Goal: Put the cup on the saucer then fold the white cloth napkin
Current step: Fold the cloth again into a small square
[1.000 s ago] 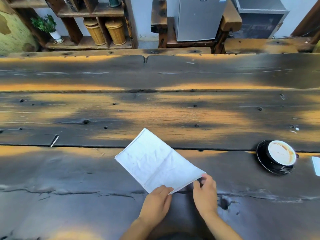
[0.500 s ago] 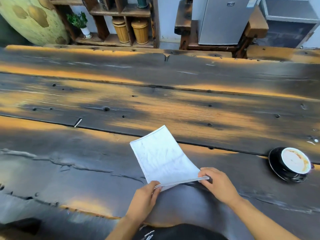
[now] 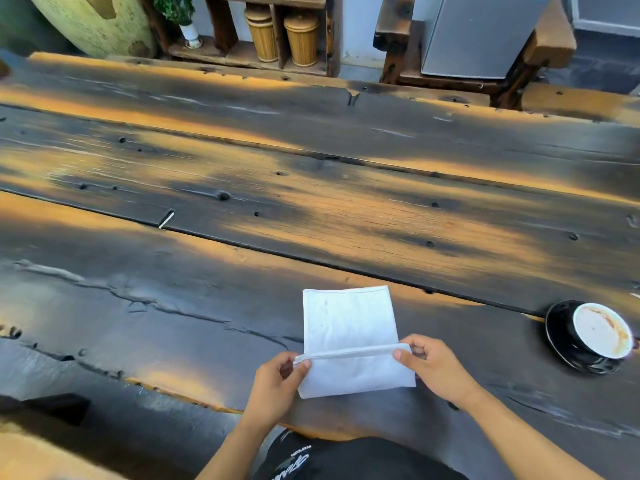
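Two hands held the white napkin at the table's near edge | left hand pinched the fold's left end | right hand pinched its right end | far right, cup sat on saucer

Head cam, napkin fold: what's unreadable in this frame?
- Napkin layer count: folded flap covers it.
- Left hand, right hand fingertips: behind the cloth.
- Cup handle: far side, near the frame edge.
- Saucer centre: under the cup.
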Demonstrator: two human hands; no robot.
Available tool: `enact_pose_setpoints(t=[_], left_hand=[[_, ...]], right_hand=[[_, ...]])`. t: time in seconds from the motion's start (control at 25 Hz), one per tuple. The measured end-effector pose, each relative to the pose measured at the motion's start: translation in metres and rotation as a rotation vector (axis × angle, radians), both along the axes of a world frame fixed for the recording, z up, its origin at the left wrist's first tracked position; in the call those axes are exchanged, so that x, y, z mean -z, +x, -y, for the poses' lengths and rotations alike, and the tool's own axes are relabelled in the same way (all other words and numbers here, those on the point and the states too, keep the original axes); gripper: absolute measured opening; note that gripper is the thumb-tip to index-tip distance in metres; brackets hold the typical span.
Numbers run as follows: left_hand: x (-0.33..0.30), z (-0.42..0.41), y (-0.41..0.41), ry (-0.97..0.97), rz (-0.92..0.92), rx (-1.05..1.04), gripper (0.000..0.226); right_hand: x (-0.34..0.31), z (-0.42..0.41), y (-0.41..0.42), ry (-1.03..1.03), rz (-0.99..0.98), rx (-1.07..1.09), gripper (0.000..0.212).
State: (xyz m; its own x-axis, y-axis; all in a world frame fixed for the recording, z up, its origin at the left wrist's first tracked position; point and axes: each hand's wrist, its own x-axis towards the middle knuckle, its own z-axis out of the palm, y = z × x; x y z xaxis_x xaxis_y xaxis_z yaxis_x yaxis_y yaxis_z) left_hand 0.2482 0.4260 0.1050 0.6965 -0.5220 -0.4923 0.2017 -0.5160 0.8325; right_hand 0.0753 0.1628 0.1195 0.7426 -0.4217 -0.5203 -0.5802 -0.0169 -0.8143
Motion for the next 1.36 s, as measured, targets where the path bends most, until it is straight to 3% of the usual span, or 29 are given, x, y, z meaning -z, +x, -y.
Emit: enact_pose_setpoints(t=[0.28, 0.52, 0.76, 0.88, 1.12, 1.24, 1.36], left_hand=[[0.025, 0.067, 0.043, 0.093, -0.034, -0.154, 0.02], [0.048, 0.106, 0.082, 0.273, 0.05, -0.124, 0.038], [0.072, 0.118, 0.095, 0.476, 0.243, 0.05, 0.035], [0.081, 0.118, 0.098, 0.6, 0.422, 0.145, 0.034], [0.09, 0.117, 0.104, 0.507, 0.63, 0.111, 0.028], [0.086, 0.109, 0.089, 0.468, 0.776, 0.169, 0.041], [0.093, 0.094, 0.071, 0.388, 0.875, 0.433, 0.053]], right_hand=[[0.031, 0.022, 0.047, 0.035, -0.039, 0.298, 0.014], [0.065, 0.048, 0.091, -0.059, -0.092, 0.346, 0.017], [0.086, 0.052, 0.114, -0.194, -0.2, 0.328, 0.02], [0.09, 0.051, 0.117, -0.291, -0.261, 0.342, 0.024], [0.091, 0.044, 0.12, -0.557, -0.346, 0.338, 0.019], [0.082, 0.026, 0.129, -0.8, -0.205, 0.197, 0.019], [0.086, -0.012, 0.148, -0.865, -0.038, -0.128, 0.033]])
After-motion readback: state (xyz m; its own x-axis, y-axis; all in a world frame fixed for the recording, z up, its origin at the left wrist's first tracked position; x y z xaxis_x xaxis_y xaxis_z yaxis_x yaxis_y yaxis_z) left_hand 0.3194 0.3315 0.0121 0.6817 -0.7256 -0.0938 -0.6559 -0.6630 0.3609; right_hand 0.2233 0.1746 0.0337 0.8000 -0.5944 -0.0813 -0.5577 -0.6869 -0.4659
